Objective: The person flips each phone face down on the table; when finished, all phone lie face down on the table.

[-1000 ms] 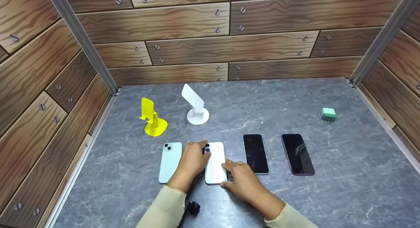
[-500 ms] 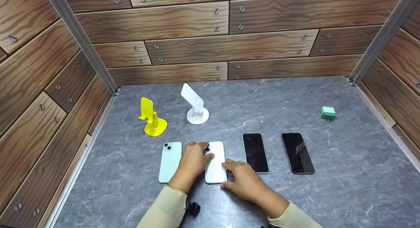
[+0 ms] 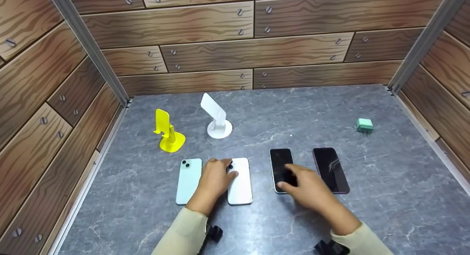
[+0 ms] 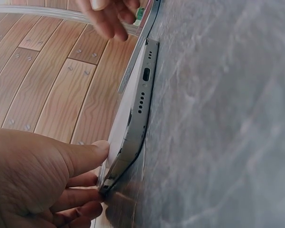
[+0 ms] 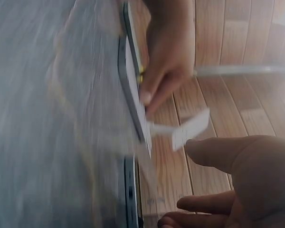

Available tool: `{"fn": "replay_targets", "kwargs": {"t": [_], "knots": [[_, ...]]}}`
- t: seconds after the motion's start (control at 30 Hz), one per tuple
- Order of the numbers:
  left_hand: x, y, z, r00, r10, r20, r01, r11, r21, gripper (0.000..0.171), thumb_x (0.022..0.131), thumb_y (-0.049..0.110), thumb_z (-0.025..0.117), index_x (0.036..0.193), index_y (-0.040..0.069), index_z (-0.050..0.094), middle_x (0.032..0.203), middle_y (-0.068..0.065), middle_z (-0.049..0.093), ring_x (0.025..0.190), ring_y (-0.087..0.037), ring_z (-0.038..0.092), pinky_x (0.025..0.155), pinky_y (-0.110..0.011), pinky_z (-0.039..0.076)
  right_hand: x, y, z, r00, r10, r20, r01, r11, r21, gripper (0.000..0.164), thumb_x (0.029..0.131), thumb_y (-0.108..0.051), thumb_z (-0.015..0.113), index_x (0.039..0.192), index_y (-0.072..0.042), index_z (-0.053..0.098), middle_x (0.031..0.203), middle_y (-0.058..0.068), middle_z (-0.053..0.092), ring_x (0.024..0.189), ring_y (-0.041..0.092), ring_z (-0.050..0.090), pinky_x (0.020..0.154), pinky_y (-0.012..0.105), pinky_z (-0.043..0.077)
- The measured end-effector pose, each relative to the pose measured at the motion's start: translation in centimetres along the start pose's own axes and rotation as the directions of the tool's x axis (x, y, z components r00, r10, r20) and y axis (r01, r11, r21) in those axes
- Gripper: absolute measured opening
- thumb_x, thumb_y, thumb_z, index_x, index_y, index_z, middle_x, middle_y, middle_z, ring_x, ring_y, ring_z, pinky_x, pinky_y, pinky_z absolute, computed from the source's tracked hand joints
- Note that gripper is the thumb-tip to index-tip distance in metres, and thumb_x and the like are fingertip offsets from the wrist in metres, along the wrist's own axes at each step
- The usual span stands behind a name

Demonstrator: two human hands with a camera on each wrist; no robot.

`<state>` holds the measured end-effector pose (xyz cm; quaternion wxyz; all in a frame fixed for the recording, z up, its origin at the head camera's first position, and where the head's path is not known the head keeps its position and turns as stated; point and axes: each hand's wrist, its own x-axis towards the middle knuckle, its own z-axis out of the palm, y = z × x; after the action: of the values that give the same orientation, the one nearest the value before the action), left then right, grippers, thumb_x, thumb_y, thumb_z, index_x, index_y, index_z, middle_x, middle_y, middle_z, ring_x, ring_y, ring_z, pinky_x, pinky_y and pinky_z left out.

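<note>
My left hand (image 3: 213,177) holds the upper left edge of a white smartphone (image 3: 241,187), which lies back up with its camera lenses partly covered. In the left wrist view the thumb (image 4: 88,156) lies on the back of the phone and the fingers bend at its side. Over a black-screened smartphone (image 3: 281,161) hovers my right hand (image 3: 310,185), thumb and fingers spread, holding nothing. That phone lies face up, partly hidden by the hand. To the left of my left hand is a mint-green smartphone (image 3: 188,185), also back up.
A second dark smartphone (image 3: 330,167) lies face up at the right. Behind the phones stand a yellow phone stand (image 3: 171,137) and a white phone stand (image 3: 219,124). A small green block (image 3: 364,125) sits at the far right. Wood-patterned walls (image 3: 205,53) enclose the grey tabletop (image 3: 121,218).
My right hand has left the white smartphone's right edge and moved right, over the black-screened smartphone. My left hand stays at the white smartphone, its thumb now farther onto the back.
</note>
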<state>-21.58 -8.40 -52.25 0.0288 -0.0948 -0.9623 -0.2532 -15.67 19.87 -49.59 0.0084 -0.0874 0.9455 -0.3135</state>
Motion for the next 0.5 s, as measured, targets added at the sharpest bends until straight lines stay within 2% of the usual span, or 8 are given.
{"fn": "replay_targets", "kwargs": {"t": [0.13,0.37,0.5], "knots": [[-0.1,-0.2,0.1,1.000,0.003,-0.004,-0.003,1.000,0.006,0.046,0.096,0.025,0.085,0.135,0.001,0.076,0.125,-0.020,0.080,0.119,-0.041,0.071,0.105,-0.054,0.057,-0.5,1.6,-0.8,0.999,0.037,-0.002,-0.037,0.999,-0.029,0.071,0.100,-0.035,0.078,0.151,0.009,0.057,0.151,0.033,0.061,0.144,0.054,0.055,0.121,0.066,0.042],[0.0,-0.2,0.1,1.000,0.008,-0.005,-0.008,1.000,0.005,0.046,0.096,0.025,0.085,0.135,0.001,0.076,0.125,-0.019,0.080,0.119,-0.042,0.071,0.105,-0.053,0.057,-0.6,3.0,-1.3,0.996,0.085,0.018,-0.085,0.996,-0.002,0.074,0.100,-0.037,0.079,0.150,0.012,0.056,0.134,0.029,0.073,0.119,0.043,0.075,0.104,0.061,0.057],[0.0,0.1,0.1,1.000,0.008,-0.003,-0.008,1.000,0.005,0.046,0.097,0.026,0.085,0.135,0.002,0.076,0.126,-0.019,0.079,0.120,-0.041,0.071,0.105,-0.053,0.058,-0.5,3.0,-1.2,0.995,0.093,0.036,-0.095,0.995,0.039,0.074,0.099,-0.036,0.080,0.151,0.011,0.055,0.129,0.029,0.075,0.114,0.042,0.077,0.100,0.058,0.061]]}}
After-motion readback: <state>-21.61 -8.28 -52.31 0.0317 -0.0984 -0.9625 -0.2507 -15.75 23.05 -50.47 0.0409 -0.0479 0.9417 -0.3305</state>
